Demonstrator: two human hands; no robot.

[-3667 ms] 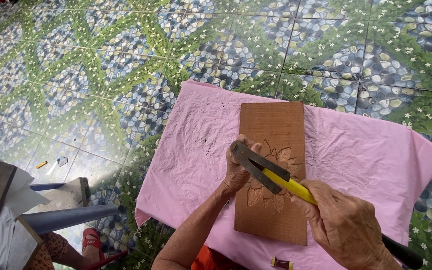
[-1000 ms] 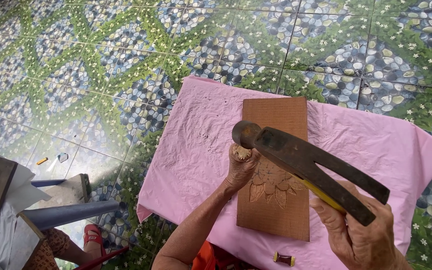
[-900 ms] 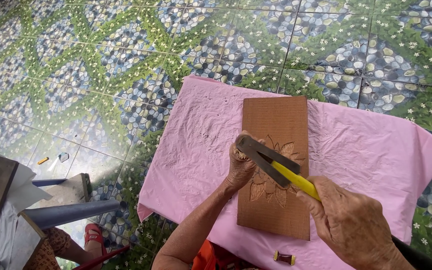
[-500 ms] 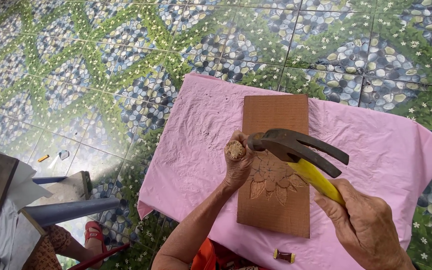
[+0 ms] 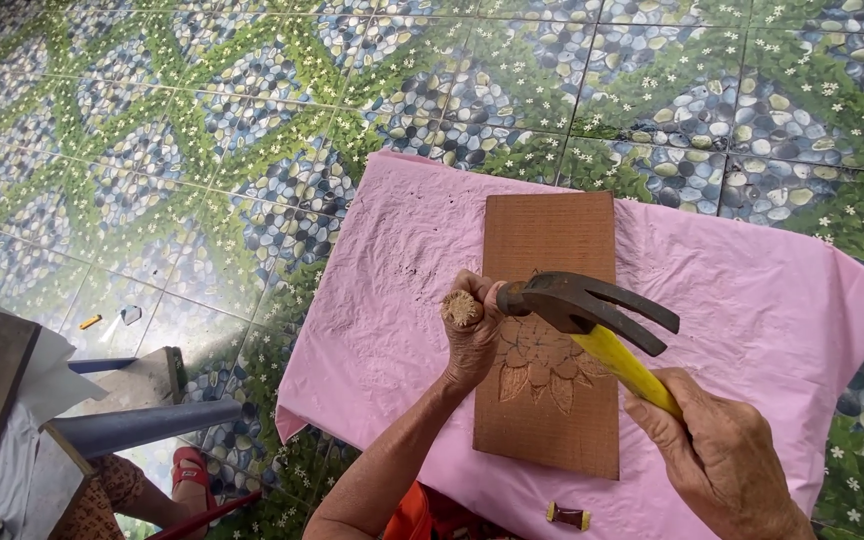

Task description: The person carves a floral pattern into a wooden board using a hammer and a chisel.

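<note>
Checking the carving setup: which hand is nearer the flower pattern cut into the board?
Left. The left hand rests on the wooden board at the flower carving; the right hand is off its lower right edge.

One wooden board [image 5: 550, 340], one claw hammer [image 5: 592, 320], one chisel [image 5: 462, 308], one pink sheet [image 5: 752, 320], two hands.

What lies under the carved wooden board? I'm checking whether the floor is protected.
A pink sheet lies spread beneath the wooden board, over the patterned floor tiles. What sits directly under the board is covered.
</note>
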